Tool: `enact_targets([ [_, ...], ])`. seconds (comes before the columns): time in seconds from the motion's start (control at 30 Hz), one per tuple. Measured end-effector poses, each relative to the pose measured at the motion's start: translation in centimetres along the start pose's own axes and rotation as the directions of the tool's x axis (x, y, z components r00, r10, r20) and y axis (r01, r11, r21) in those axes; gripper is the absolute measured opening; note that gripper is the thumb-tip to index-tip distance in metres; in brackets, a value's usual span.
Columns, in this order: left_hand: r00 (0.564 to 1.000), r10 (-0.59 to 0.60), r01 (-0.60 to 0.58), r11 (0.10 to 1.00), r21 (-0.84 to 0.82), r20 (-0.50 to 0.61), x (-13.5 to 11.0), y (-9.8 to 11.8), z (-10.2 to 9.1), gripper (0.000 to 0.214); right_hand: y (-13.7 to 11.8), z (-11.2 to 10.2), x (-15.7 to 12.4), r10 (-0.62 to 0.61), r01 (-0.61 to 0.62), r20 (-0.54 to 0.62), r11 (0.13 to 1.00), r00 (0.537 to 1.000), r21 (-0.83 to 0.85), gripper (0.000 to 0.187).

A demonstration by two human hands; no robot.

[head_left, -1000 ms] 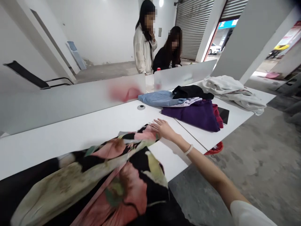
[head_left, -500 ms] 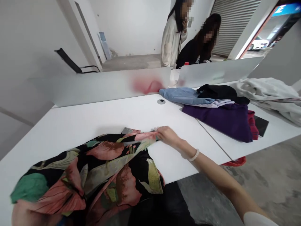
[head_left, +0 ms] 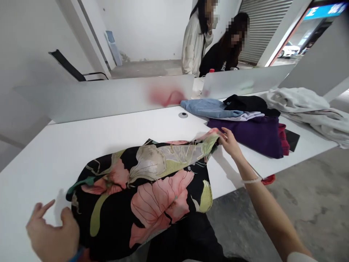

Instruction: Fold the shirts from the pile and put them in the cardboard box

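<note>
A black garment with large pink, green and cream flowers (head_left: pixel 160 196) is spread along the front of the white table (head_left: pixel 109 134), its near side hanging at the edge. My right hand (head_left: pixel 229 142) pinches its far right corner and lifts it a little off the tabletop. At the lower left, my left hand (head_left: pixel 53 233) is open beside the garment's left end, thumb and fingers apart. Whether the left wrist touches the cloth I cannot tell.
To the right lie folded blue jeans (head_left: pixel 209 108), a black garment (head_left: pixel 245 103), a purple garment (head_left: pixel 245 134) and a grey-white heap of cloth (head_left: pixel 302 100). A frosted divider (head_left: pixel 117 96) runs along the back. Two people are behind it.
The right hand has pulled the garment's corner to the right and up, so the cloth lies flatter and wider. My left hand has let go of the left end.
</note>
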State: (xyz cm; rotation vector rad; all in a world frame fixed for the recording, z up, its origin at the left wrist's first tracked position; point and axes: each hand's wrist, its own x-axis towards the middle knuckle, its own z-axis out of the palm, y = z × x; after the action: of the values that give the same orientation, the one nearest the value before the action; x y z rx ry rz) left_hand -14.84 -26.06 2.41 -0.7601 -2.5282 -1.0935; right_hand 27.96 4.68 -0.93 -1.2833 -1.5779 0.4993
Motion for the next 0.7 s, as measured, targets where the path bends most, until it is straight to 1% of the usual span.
enact_targets([
  [0.03, 1.000, -0.029, 0.029, 0.999, 0.022, 0.011, -0.9, 0.4, 0.4, 0.037, -0.4, -0.1, -0.7, -0.062, 0.065, 0.045, 0.996, 0.997, -0.065, 0.031],
  [0.07, 0.998, -0.018, 0.017, 1.000, 0.011, 0.068, -2.0, 0.9, 0.8, 0.032, -1.0, -0.1, -1.6, -0.129, 0.143, 0.117, 0.982, 0.985, -0.121, 0.029],
  [0.1, 0.986, 0.046, -0.040, 0.998, -0.042, 0.163, -3.2, 1.3, 1.1, 0.029, -1.8, 0.0, -2.4, -0.192, 0.225, 0.206, 0.962, 0.960, -0.153, 0.027],
  [0.13, 0.955, 0.140, -0.112, 0.987, -0.118, 0.260, -4.5, 1.6, 1.6, 0.028, -2.6, 0.1, -3.2, -0.241, 0.296, 0.297, 0.942, 0.924, -0.157, 0.027],
  [0.17, 0.904, 0.252, -0.192, 0.961, -0.198, 0.345, -5.8, 1.8, 2.1, 0.029, -3.4, 0.4, -4.0, -0.275, 0.347, 0.379, 0.928, 0.884, -0.137, 0.028],
  [0.2, 0.835, 0.370, -0.277, 0.922, -0.270, 0.408, -7.1, 1.9, 2.8, 0.031, -4.2, 0.9, -4.7, -0.304, 0.391, 0.453, 0.914, 0.838, -0.111, 0.029],
  [0.23, 0.757, 0.473, -0.357, 0.877, -0.322, 0.452, -8.2, 2.0, 3.6, 0.034, -4.9, 1.5, -5.2, -0.334, 0.435, 0.516, 0.896, 0.789, -0.085, 0.031],
  [0.27, 0.684, 0.550, -0.426, 0.834, -0.350, 0.479, -9.2, 2.0, 4.5, 0.035, -5.5, 2.2, -5.6, -0.366, 0.482, 0.572, 0.874, 0.734, -0.059, 0.032],
  [0.33, 0.568, 0.639, -0.519, 0.767, -0.378, 0.519, -10.6, 2.1, 6.0, 0.035, -6.4, 4.2, -5.8, -0.427, 0.576, 0.674, 0.817, 0.603, 0.002, 0.036],
  [0.37, 0.527, 0.662, -0.535, 0.746, -0.397, 0.533, -11.1, 2.3, 6.5, 0.034, -6.8, 5.5, -5.6, -0.448, 0.616, 0.710, 0.787, 0.544, 0.025, 0.036],
  [0.4, 0.500, 0.669, -0.527, 0.739, -0.420, 0.549, -11.3, 2.7, 6.8, 0.034, -7.1, 6.8, -5.2, -0.456, 0.647, 0.731, 0.762, 0.507, 0.027, 0.037],
  [0.43, 0.479, 0.668, -0.497, 0.741, -0.452, 0.569, -11.4, 3.1, 6.9, 0.033, -7.5, 8.1, -4.6, -0.448, 0.668, 0.744, 0.744, 0.496, 0.003, 0.036],
  [0.47, 0.460, 0.662, -0.445, 0.748, -0.492, 0.591, -11.4, 3.7, 6.6, 0.033, -7.9, 9.4, -4.0, -0.419, 0.678, 0.752, 0.733, 0.509, -0.051, 0.035],
  [0.5, 0.455, 0.642, -0.367, 0.766, -0.527, 0.617, -11.3, 4.2, 6.2, 0.033, -8.4, 10.5, -3.4, -0.366, 0.676, 0.760, 0.726, 0.537, -0.127, 0.033],
  [0.53, 0.467, 0.600, -0.256, 0.795, -0.551, 0.649, -11.3, 4.7, 5.6, 0.033, -9.0, 11.4, -2.9, -0.299, 0.660, 0.760, 0.719, 0.577, -0.218, 0.030],
  [0.57, 0.485, 0.539, -0.107, 0.819, -0.564, 0.689, -11.2, 5.1, 4.9, 0.035, -9.8, 12.0, -2.5, -0.229, 0.638, 0.755, 0.708, 0.614, -0.304, 0.027],
  [0.6, 0.497, 0.463, 0.076, 0.819, -0.569, 0.734, -11.3, 5.3, 4.1, 0.038, -10.8, 12.2, -2.4, -0.170, 0.615, 0.748, 0.696, 0.642, -0.370, 0.024],
  [0.63, 0.495, 0.384, 0.279, 0.779, -0.561, 0.779, -11.3, 5.2, 3.4, 0.044, -11.9, 12.1, -2.6, -0.133, 0.596, 0.739, 0.692, 0.661, -0.408, 0.022],
  [0.67, 0.484, 0.307, 0.472, 0.697, -0.539, 0.820, -11.4, 4.9, 2.9, 0.051, -13.1, 11.6, -3.1, -0.126, 0.582, 0.729, 0.700, 0.672, -0.415, 0.023],
  [0.7, 0.464, 0.239, 0.630, 0.588, -0.507, 0.853, -11.4, 4.4, 2.5, 0.057, -14.4, 10.9, -4.1, -0.151, 0.577, 0.724, 0.719, 0.673, -0.386, 0.025],
])
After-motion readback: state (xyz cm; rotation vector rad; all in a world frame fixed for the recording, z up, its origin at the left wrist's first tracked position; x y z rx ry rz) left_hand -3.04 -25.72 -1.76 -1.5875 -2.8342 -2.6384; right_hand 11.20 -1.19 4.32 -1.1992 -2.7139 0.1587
